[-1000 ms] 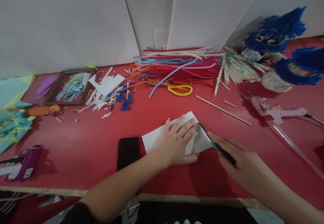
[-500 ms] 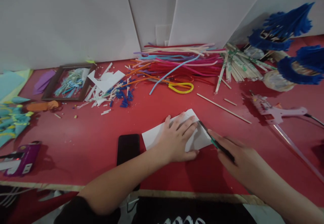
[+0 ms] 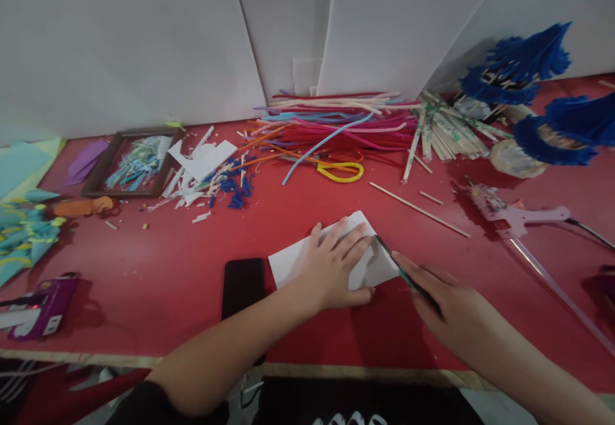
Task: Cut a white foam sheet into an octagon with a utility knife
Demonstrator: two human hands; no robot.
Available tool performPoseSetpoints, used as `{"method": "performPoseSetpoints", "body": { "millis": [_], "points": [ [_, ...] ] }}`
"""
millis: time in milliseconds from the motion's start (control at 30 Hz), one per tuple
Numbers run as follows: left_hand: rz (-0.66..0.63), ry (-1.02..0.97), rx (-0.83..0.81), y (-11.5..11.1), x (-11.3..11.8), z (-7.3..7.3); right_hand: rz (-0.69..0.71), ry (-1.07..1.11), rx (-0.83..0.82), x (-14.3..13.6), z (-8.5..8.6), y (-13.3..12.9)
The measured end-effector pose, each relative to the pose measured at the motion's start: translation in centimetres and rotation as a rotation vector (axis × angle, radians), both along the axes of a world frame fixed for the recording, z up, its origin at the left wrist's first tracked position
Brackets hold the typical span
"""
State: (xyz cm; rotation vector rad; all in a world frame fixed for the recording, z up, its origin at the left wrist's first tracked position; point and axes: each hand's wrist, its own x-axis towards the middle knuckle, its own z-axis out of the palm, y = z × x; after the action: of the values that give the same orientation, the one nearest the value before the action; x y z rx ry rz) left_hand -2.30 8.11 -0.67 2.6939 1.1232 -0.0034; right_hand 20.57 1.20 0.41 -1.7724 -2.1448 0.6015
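My left hand [image 3: 331,268] lies flat with spread fingers on a white sheet of paper [image 3: 292,259], pressing it to the red table. In my right hand [image 3: 444,300] is a slim black-and-green craft knife [image 3: 406,277], held low with the forefinger stretched along it. Its dark blade lies along the right side of the paper, touching it. To the left of the sheet, partly behind my left forearm, rests a black phone [image 3: 243,284].
Behind the paper are yellow-handled scissors [image 3: 340,172], a pile of coloured pipe cleaners [image 3: 336,124] and a thin wooden stick [image 3: 420,209]. A pink glue gun [image 3: 523,216] lies right. Paper scraps [image 3: 209,159] and a brown frame [image 3: 125,191] with cuttings sit left.
The view has tilted and shifted slightly. My left hand stays spread on the paper, and the knife in my right hand keeps nearly the same place along the sheet's right side.
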Motion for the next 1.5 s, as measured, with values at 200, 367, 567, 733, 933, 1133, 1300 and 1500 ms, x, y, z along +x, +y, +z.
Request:
{"method": "performPoseSetpoints", "body": {
  "millis": [200, 367, 567, 733, 933, 1133, 1300, 1500],
  "points": [
    [0.012, -0.007, 0.025, 0.0, 0.0, 0.0, -0.008, 0.061, -0.056, 0.5, 0.3, -1.3],
    [0.026, 0.012, 0.0, 0.1, 0.2, -0.1, -0.042, 0.084, -0.102, 0.5, 0.4, -3.2],
    [0.023, 0.009, -0.014, 0.2, 0.3, -0.1, -0.097, 0.077, -0.026, 0.8, -0.7, -5.9],
    [0.025, 0.022, -0.027, 0.1, 0.3, 0.3, -0.095, 0.076, -0.001, 1.2, -2.0, -8.1],
    [0.036, 0.031, -0.039, 0.1, 0.4, 0.5, -0.103, 0.094, 0.012, 2.3, -2.1, -9.5],
    [0.122, 0.071, -0.033, -0.3, 0.9, 0.9, -0.122, 0.125, 0.098, 2.8, 0.8, -6.9],
    [0.237, 0.086, 0.034, -0.4, 1.2, 1.2, -0.162, 0.196, 0.046, 0.7, 1.6, -3.5],
    [0.197, 0.064, 0.11, -0.5, 0.5, 1.1, -0.079, 0.237, 0.062, -0.2, 0.4, -0.7]
  ]
}}
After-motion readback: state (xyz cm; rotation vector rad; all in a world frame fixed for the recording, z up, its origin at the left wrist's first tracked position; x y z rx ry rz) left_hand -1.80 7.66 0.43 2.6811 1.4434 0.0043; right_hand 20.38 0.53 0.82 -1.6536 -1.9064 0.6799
